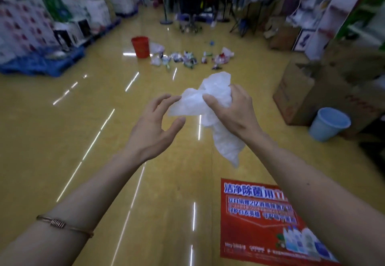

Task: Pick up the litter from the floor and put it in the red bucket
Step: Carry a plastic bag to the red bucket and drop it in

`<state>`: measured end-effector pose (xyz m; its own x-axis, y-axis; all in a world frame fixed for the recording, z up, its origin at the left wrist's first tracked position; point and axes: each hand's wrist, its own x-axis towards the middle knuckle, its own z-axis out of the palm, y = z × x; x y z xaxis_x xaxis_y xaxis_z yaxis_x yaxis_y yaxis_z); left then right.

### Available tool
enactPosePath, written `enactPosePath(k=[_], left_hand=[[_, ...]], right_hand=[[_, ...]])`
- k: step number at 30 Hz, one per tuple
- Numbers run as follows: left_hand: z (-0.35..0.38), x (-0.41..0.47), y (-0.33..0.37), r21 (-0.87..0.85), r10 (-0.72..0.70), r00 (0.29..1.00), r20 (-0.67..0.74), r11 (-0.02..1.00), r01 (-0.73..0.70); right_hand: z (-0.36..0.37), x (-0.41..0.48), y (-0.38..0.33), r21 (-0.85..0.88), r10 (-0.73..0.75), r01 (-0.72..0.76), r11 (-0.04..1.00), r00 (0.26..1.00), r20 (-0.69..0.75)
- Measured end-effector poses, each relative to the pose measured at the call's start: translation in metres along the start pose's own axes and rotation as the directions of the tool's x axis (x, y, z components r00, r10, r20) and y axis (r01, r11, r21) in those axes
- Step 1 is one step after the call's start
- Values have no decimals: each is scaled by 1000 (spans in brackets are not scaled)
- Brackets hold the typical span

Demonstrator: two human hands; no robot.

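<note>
— What's in the hands?

— A thin white plastic bag [210, 91], crumpled, crinkly and half see-through. The right hand [231, 107] grips its bunched middle, thumb and fingers curled round it. A puff of film stands above the fist and a long limp tail hangs below the wrist.

— And the other one?

— The left hand [154, 124] is spread, fingers loosely bent, holding nothing. Its index tip is at the bag's left edge; whether it touches, I cannot tell. A thin coppery wire bracelet [60, 223] sits on that forearm.

— Where's the red bucket?

— The red bucket [140, 47] stands upright on the floor well ahead. It is round, tapered plastic. Just to its right lies the litter [187, 57], a scattered row of crumpled wrappers and white bags.

— And the room?

— It has a glossy yellow floor [62, 140], smooth and streaked with reflected ceiling lights. A red printed floor sticker [260, 213] lies flat near the right forearm. A pale blue plastic bucket [328, 124] stands at the right beside a brown cardboard box [295, 95]. Blurred stacks of packaged goods on a blue pallet [41, 63] line the left.
</note>
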<state>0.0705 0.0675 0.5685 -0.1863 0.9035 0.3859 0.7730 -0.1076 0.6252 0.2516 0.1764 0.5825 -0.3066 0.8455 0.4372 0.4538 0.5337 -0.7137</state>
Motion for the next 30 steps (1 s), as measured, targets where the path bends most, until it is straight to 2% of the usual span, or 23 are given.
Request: enactPosePath(k=[4,7,11,15,18,23,30], left_hand=[[-44,28,60,13,93,991,-99,996,-92],[-62,35,91,31,167,977,-132,986,-165],[-77,38,107,43,160,978,-137,987,-155],[-85,46,105,67,144,979,-147,989,-135],[-86,60,97,80,133,976,-174,989,-121],[-84,100,67,84,129,972,-197,990,-114],[-89,205,1,98,123,977,-176,989,-107]], right_hand=[[-52,36,-47,-87,-210,203,975,973,-90],[-79,51,-69,-124,-287,273,954,952,-109],[-93,57,-83,-11,-268,268,963,960,-75],[-87,77,-72,-99,-295,289,952,954,-46],[-77,91,-59,-108,-230,228,968,973,-15],[-56,125,-48,-146,-219,213,966,976,-25],[-11,227,-32,-168,-187,183,969,982,-11]])
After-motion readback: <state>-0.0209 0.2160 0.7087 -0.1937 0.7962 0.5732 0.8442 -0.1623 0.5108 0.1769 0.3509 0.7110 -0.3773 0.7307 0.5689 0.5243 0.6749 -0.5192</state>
